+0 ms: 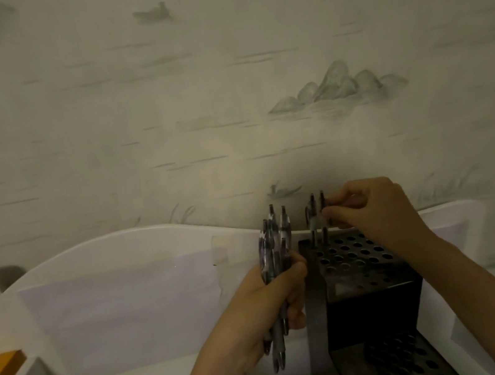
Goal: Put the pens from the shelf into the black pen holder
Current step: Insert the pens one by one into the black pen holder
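Left hand grasps a bundle of pens; right hand pinches one pen over the black pen holder.

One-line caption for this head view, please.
Left hand grips a bundle of pens; right hand pinches a pen above the black pen holder.

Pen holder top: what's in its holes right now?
Two pens stand in back-row holes of the pen holder; the right hand pinches one. The visible holes look empty; the hand covers others.

Left hand clenched; right hand pinching
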{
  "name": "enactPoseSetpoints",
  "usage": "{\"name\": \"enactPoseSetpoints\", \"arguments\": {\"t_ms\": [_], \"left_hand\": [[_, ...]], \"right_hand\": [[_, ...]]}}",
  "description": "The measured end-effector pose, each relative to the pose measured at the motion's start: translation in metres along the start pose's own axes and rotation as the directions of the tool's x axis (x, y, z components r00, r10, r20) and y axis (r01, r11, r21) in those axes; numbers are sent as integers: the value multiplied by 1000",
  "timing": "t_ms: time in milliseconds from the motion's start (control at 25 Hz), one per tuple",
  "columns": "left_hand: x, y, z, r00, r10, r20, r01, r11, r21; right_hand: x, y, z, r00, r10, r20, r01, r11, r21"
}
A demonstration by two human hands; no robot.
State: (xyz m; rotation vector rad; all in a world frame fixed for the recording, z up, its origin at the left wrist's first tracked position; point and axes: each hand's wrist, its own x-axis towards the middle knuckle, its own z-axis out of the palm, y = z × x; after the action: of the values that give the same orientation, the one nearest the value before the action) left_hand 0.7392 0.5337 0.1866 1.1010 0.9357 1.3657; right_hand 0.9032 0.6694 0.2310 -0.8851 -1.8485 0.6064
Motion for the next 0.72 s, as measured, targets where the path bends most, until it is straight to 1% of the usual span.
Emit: {"name": "enactPoseSetpoints", "arguments": {"t_ms": [80,280,320,400,440,480,520,560,600,640,720], "left_hand": [[2,-1,1,999,-4,32,5,1000,-22],[7,-1,9,995,-8,100,14,998,-63],[6,-1,11,994,-6,108,14,998,-67],[6,-1,14,992,0,125,9,998,-64],[5,0,15,991,4,135,4,998,-59],[5,1,16,989,5,146,2,999,-54],[6,1,17,987,6,158,2,999,-48],[6,2,17,986,2,170,5,999,-44],[7,2,19,984,-4,176,12,999,-44],[7,2,21,983,-11,181,20,999,-50],[7,3,24,982,-15,190,31,996,-79]], "right_hand": [[2,0,-4,999,30,34,-29,1000,-3],[4,-6,-11,990,35,133,-32,999,-22],[3,-7,-12,994,9,113,-1,998,-65],[-4,-11,-16,990,-137,-42,128,977,-168],[-11,-16,-18,972,-210,-109,190,967,-170],[-18,-22,-19,966,-229,-121,215,969,-122],[-24,-29,-18,981,-185,-63,183,982,-36],[-29,-34,-15,993,-103,50,100,994,48],[-32,-36,-12,985,-17,170,-3,994,113],[-32,-36,-10,967,58,247,-103,979,174],[-27,-33,-10,939,161,304,-260,911,320]]}}
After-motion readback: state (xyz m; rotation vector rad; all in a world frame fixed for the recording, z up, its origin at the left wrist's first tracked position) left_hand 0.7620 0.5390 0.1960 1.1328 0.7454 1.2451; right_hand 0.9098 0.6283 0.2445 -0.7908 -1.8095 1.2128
